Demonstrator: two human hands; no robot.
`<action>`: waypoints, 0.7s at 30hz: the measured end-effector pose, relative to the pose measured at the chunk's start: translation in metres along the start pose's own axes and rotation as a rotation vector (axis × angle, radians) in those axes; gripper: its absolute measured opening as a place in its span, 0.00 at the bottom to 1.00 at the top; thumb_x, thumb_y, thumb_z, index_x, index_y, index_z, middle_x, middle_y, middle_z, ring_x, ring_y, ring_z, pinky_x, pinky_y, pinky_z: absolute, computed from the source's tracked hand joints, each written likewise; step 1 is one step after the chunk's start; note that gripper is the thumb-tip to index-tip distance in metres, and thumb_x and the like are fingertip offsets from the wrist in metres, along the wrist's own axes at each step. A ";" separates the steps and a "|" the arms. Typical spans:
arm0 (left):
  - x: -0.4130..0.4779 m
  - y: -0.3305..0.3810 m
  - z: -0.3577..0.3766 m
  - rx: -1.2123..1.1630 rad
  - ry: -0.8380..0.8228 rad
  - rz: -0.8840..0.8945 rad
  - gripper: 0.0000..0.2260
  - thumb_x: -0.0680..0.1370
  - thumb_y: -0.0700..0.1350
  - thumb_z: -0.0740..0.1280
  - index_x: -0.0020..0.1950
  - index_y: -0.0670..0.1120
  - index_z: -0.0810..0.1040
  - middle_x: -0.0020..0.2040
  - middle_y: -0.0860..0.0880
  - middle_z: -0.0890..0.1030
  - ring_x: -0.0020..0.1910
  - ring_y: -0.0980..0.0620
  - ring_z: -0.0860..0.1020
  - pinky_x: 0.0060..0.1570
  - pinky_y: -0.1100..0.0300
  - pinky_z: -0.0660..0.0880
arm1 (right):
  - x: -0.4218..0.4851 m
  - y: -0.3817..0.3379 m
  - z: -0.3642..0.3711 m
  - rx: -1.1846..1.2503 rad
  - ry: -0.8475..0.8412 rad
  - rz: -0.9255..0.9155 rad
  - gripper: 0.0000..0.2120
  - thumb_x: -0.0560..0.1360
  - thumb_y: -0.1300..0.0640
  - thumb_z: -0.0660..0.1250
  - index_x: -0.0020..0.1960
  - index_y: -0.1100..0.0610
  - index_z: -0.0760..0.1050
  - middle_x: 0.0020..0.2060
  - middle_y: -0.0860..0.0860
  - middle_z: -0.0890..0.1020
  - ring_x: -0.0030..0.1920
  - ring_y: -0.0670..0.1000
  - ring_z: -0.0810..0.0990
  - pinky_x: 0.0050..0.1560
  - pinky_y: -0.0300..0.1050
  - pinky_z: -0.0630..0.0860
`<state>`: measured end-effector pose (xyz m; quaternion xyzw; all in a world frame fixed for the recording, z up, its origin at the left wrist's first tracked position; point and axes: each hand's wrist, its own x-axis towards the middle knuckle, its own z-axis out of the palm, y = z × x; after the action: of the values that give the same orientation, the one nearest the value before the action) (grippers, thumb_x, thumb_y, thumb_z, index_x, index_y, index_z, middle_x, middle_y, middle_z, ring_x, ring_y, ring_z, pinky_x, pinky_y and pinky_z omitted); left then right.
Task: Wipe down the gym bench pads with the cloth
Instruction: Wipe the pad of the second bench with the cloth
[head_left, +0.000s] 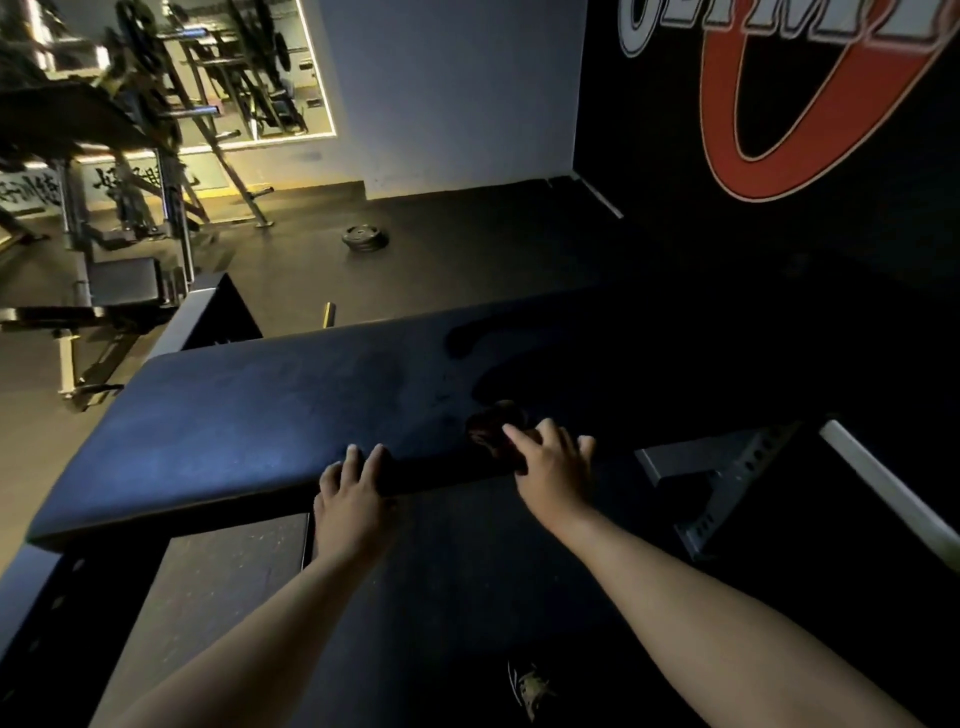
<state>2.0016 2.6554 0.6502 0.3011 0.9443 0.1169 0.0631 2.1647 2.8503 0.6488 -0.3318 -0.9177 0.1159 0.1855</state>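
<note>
While the left hand (353, 493) braces on the pad's (234, 415) near edge, fingers laid fairly straight and close together on top, the right hand (550, 467) works the cloth (493, 428). It's a dark wad on the near edge, toward the pad's right end, where the light drops off. R fingers are bent and spread over it, holding it down on the pad (thumb hidden, so can't say if it's a true pinch).

Step in hand: wiping, prob. mid-pass. Darker smears toward the far edge look like damp streaks. The left half reads dull and unstreaked, so likely not done yet.

Next move calls for a flat, firm sweep left along the near edge. The L hand sits right in that path, so it must lift or shift first. Behind all this, a plate (365, 238) lies on the floor (467, 244), well apart.
</note>
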 end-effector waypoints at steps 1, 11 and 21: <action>0.000 -0.002 -0.001 -0.001 -0.001 0.007 0.34 0.78 0.47 0.66 0.81 0.57 0.54 0.82 0.47 0.52 0.78 0.40 0.52 0.73 0.44 0.61 | 0.000 -0.001 0.000 0.007 0.003 0.028 0.28 0.72 0.59 0.72 0.71 0.45 0.72 0.55 0.51 0.74 0.54 0.56 0.74 0.56 0.52 0.62; -0.001 -0.013 -0.006 0.038 -0.049 0.024 0.34 0.80 0.50 0.63 0.83 0.52 0.51 0.83 0.48 0.49 0.81 0.46 0.48 0.77 0.48 0.56 | 0.021 -0.140 0.037 0.060 -0.201 -0.319 0.30 0.76 0.56 0.67 0.76 0.50 0.63 0.65 0.56 0.69 0.65 0.59 0.67 0.61 0.56 0.57; -0.007 -0.002 -0.004 -0.047 -0.037 -0.026 0.37 0.79 0.45 0.66 0.82 0.58 0.48 0.83 0.53 0.47 0.81 0.46 0.46 0.76 0.43 0.58 | 0.005 -0.052 0.026 0.031 -0.075 -0.162 0.31 0.70 0.59 0.71 0.71 0.45 0.71 0.55 0.52 0.74 0.57 0.56 0.73 0.54 0.51 0.56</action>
<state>2.0053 2.6492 0.6544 0.2895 0.9437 0.1325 0.0893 2.1209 2.8118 0.6442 -0.2491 -0.9458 0.1271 0.1650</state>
